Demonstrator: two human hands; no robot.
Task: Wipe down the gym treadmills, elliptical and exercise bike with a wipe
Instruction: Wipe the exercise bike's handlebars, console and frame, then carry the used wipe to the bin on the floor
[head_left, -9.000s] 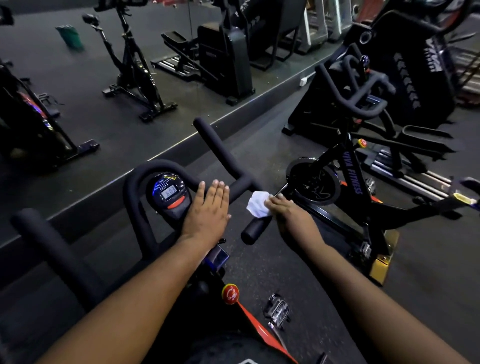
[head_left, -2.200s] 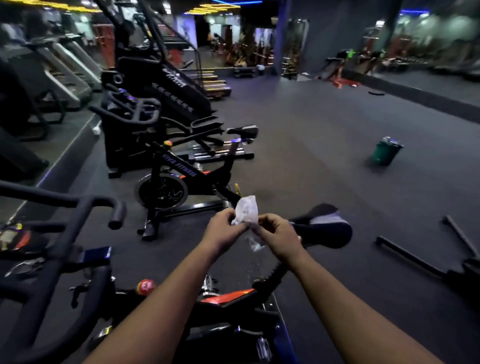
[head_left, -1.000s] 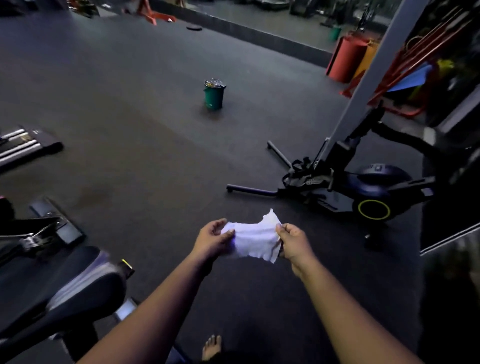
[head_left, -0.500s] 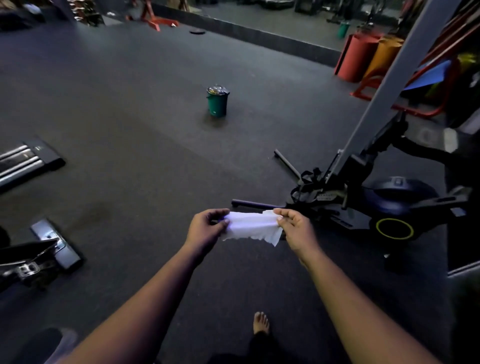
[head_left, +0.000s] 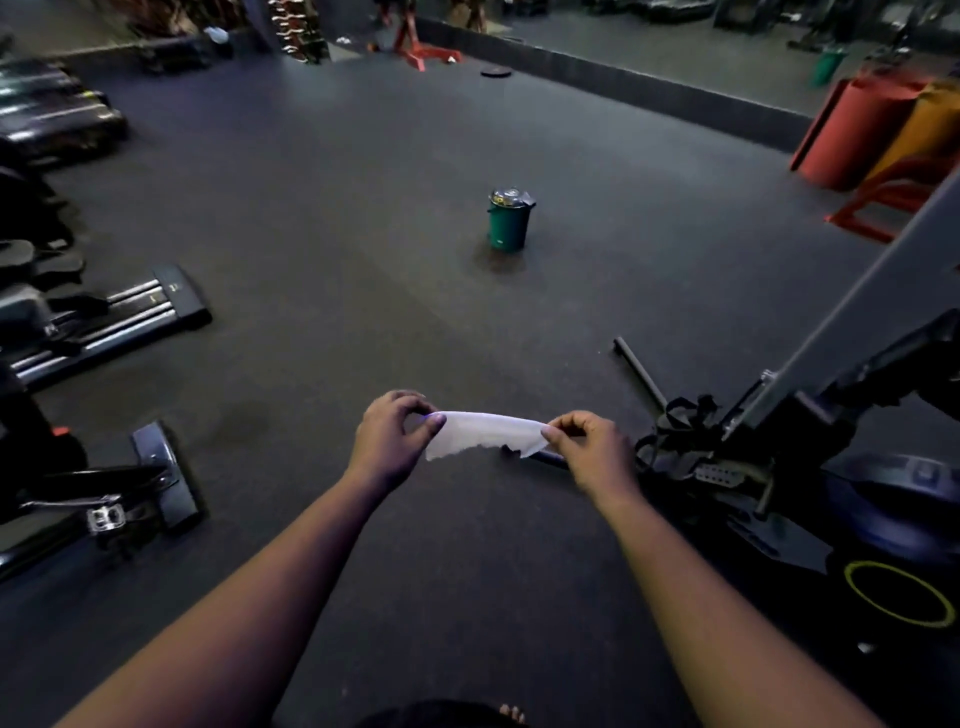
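Wipe (head_left: 485, 434): white, thin, ragged along its lower edge. Held in the air in front of the person, above the dark floor (head_left: 322, 218), stretched flat between both hands. Long axis runs left to right, roughly level, its left end slightly higher.

Left hand (head_left: 389, 444): fingers curled, thumb and fingertips pinching the wipe's left end.

Right hand (head_left: 589, 449): fingers curled, pinching the wipe's right end.

Green bin (head_left: 508, 221): upright on the floor, well beyond the wipe.

Exercise machine (head_left: 810, 457): dark, with a yellow ring, just right of the right hand.

Bike base and pedal (head_left: 111, 499): at the left, apart from the hands.
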